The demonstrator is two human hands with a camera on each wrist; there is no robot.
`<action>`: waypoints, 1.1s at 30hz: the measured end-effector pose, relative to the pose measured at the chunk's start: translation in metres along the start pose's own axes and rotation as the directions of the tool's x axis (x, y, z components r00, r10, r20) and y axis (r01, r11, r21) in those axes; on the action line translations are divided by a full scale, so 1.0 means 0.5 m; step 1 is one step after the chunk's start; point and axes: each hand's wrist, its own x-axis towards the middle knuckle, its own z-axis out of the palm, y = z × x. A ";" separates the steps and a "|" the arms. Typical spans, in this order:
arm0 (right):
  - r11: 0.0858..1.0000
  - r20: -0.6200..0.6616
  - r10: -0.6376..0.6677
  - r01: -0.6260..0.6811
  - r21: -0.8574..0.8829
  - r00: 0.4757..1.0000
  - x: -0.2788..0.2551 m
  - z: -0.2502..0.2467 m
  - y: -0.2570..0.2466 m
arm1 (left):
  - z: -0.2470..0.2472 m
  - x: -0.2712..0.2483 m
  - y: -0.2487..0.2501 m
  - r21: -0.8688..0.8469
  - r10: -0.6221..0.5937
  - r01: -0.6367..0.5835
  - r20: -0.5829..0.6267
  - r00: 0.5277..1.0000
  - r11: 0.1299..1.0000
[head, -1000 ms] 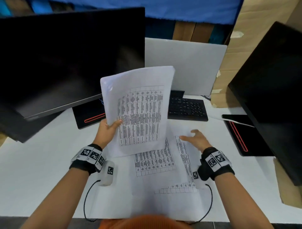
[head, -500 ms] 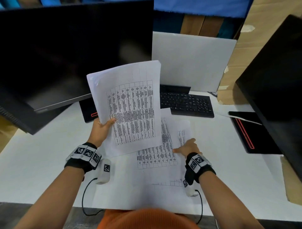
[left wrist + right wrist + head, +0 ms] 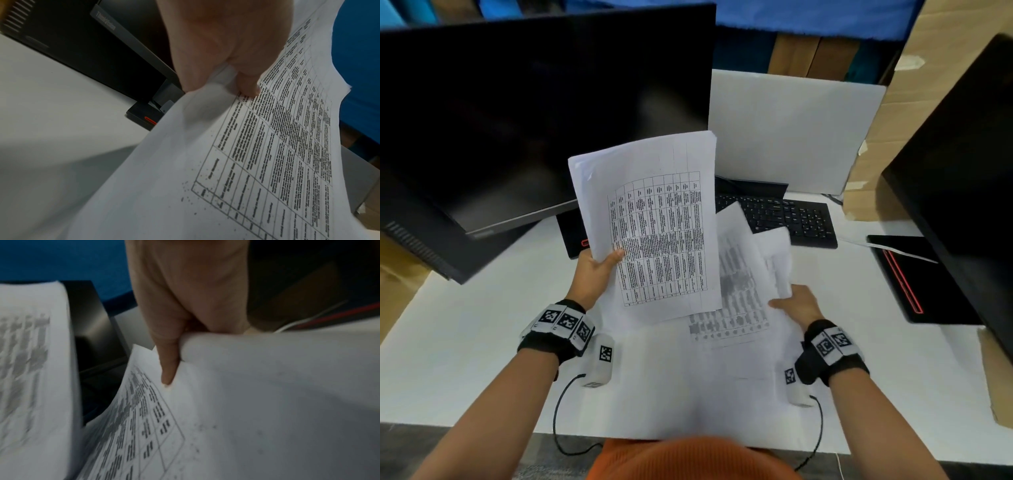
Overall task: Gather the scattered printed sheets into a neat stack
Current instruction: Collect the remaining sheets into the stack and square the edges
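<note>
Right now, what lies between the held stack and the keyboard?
In the head view, the sheets lifted by the right hand rise between the stack in the left hand and the keyboard, covering its near left corner.

1. A large dark monitor (image 3: pixel 527 113) is seen at the left, tilted over the white desk (image 3: pixel 465 342).
2. A black keyboard (image 3: pixel 787 219) is placed behind the papers.
3. A white board (image 3: pixel 791 133) is propped upright behind it.
4. A second dark monitor (image 3: pixel 969 192) is seen at the right, on a red-striped base (image 3: pixel 914 284).
</note>
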 end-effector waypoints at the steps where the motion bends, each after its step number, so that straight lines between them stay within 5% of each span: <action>1: 0.999 -0.026 -0.028 0.029 0.014 0.999 -0.002 -0.028 -0.006 | -0.002 0.003 0.000 -0.001 -0.006 0.006 -0.001 1.000 1.000; 9: 0.937 -0.271 -0.282 0.325 0.129 0.920 -0.086 -0.215 -0.092 | 0.013 0.023 -0.006 -0.007 -0.078 0.078 -0.025 0.997 0.997; 15: 0.822 -0.306 -0.365 0.459 0.336 0.879 -0.146 -0.272 -0.136 | 0.052 0.029 0.011 0.024 -0.069 0.067 0.065 0.995 0.997; 26: 0.804 0.012 -0.257 0.207 0.557 0.966 -0.071 -0.083 -0.155 | 0.140 -0.005 0.089 0.087 0.043 -0.080 0.370 0.928 0.993; 33: 0.799 -0.073 -0.228 0.229 0.556 0.971 -0.058 -0.042 -0.160 | 0.153 -0.013 0.083 0.022 0.018 -0.027 0.347 0.938 0.999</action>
